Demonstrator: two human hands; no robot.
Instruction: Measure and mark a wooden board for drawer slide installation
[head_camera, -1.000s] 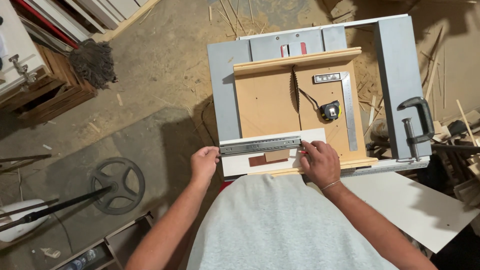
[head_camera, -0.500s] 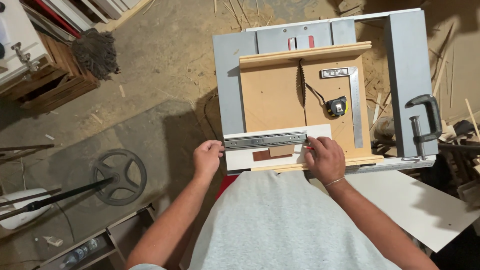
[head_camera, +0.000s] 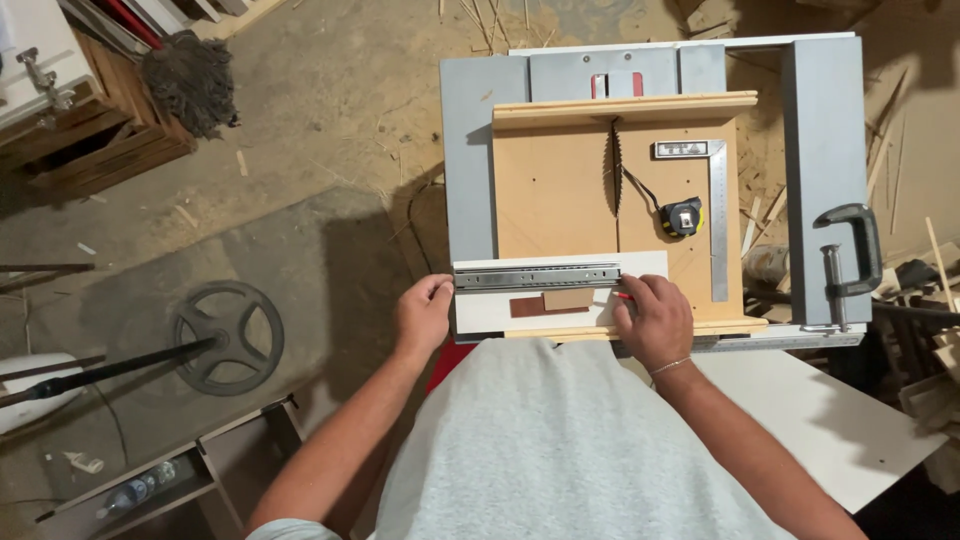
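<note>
We see our left hand pinching the metal slide end at nine o'clock, right hand pressing a red pencil on the white board at three o'clock, hands apart, yellow-and-black tape measure at one o'clock.

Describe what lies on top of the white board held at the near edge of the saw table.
On the white board lie a metal drawer slide along its far edge and two small brown wood pieces. The right hand covers its right end, so anything under it is hidden.

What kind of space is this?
Most likely a woodworking shop. A table saw with a wooden sled and exposed blade, a tape measure beside a steel square, and wood scraps and sawdust over the concrete floor.
</note>
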